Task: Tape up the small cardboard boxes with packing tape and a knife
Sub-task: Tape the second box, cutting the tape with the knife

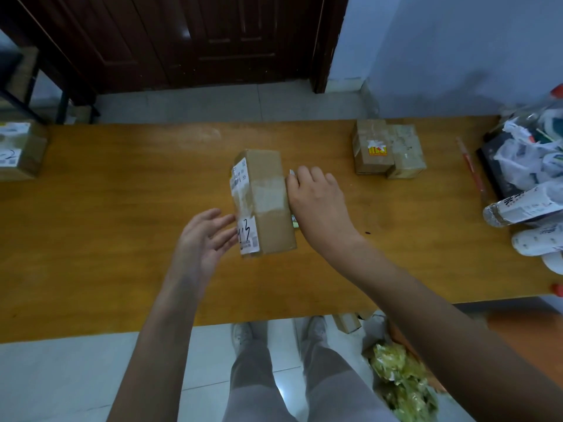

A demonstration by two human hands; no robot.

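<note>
Cardboard box, one, mid-table, between my two hands. Left hand open, fingers straight, tips at the box's labelled side. Right hand against the box's right side, fingers curled down; can't tell if it holds anything. One tape band across the top. Two more boxes far right, touching. One labelled box at left edge. Two bottles at right.

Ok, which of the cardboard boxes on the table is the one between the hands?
The long box at mid-table, with a clear tape band across its top; left hand and right hand flank it. The others sit at the table's ends.
</note>
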